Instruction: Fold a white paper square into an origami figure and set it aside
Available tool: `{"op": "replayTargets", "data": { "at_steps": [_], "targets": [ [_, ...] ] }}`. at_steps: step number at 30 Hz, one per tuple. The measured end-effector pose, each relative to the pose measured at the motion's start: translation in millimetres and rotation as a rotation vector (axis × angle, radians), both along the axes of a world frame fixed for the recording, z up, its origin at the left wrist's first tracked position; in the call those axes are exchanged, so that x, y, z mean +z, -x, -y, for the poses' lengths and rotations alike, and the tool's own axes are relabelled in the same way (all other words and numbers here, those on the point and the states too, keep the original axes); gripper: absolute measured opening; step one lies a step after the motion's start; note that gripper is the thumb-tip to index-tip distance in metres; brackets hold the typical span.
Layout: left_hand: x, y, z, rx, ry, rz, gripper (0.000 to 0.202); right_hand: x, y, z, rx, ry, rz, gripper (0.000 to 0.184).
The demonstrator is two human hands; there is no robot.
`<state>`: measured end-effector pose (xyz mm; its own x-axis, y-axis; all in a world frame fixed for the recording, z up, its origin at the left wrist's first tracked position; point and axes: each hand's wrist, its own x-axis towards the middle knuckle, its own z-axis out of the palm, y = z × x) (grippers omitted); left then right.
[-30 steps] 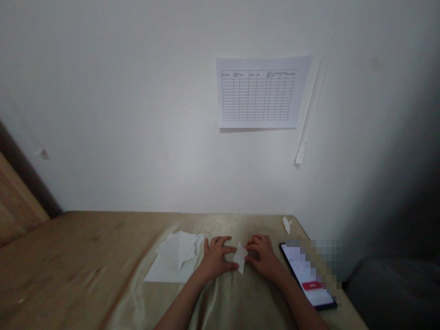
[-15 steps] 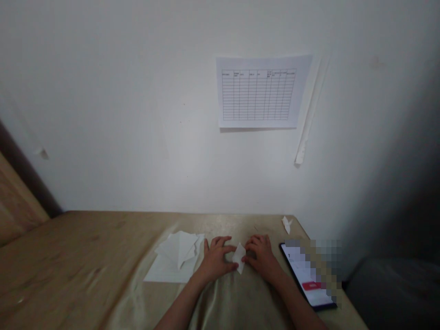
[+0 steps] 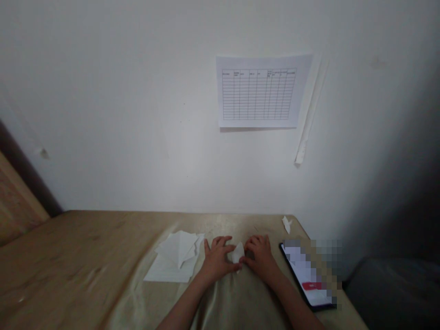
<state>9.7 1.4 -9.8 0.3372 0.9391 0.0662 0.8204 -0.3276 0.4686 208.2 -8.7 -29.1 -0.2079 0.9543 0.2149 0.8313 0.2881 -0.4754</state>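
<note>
A small folded piece of white paper is pinched between both hands, just above the cloth-covered table. My left hand grips its left side and lower edge with thumb and fingers. From the other side my right hand holds it, thumb close to the left thumb. The paper's lower part is mostly hidden by the thumbs. Left of my left hand lies a pile of white paper sheets, with creased pieces on top.
A phone with a lit, partly blurred screen lies at the table's right edge. Behind it is a small folded paper shape. The tan tablecloth has wrinkles. A printed table sheet hangs on the wall.
The folded paper's lower half has been bent up or turned, so it looks shorter now. Both thumbs have come closer together beneath it. The pile and phone have stayed put.
</note>
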Motion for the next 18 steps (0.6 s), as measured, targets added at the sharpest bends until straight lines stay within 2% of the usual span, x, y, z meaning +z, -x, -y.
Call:
{"op": "replayTargets", "data": {
  "at_steps": [11,18],
  "targets": [
    [0.2,1,-2,-0.006,0.031,-0.002,0.054,1.3,-11,0,0.062,0.031,-0.087,0.013],
    [-3.4,3,-4,-0.01,0.033,0.031,0.056,0.0,-8,-2,0.035,0.037,-0.109,0.009]
  ]
}}
